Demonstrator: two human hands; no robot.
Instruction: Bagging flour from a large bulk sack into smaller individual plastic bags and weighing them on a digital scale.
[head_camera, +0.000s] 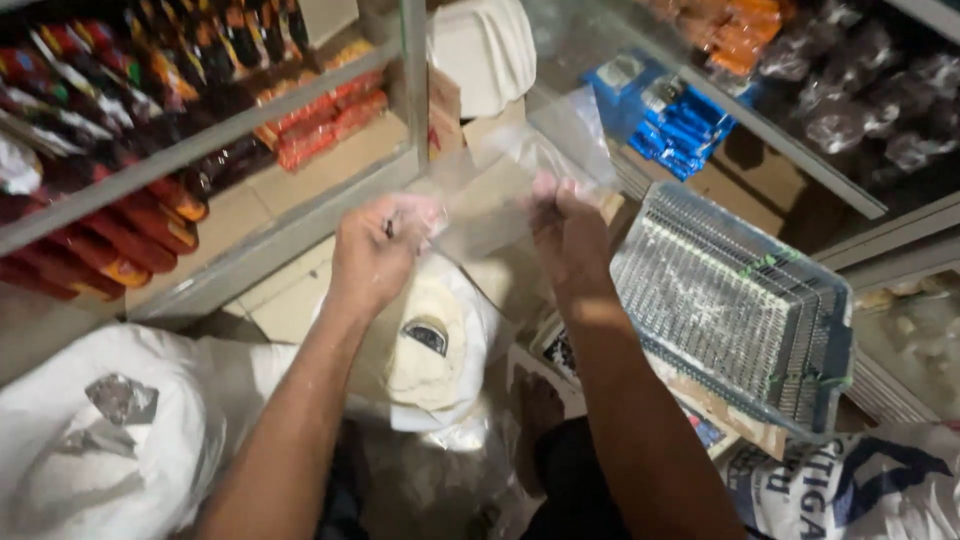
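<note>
Both my hands are raised in front of me and grip a thin clear plastic bag (505, 180) between them. My left hand (380, 250) pinches the bag's left edge with closed fingers. My right hand (568, 232) holds its right edge, and the film rises above my fingers. Below my hands lies an open white sack (440, 340) with pale flour-like powder and a small dark scoop inside.
A glass display case (230, 150) with red and dark snack packets stands at the left. A wire mesh tray (730, 300) lies at the right. Blue packets (680, 125) sit behind it. White sacks (110, 440) rest at the lower left and a printed sack (860, 485) at the lower right.
</note>
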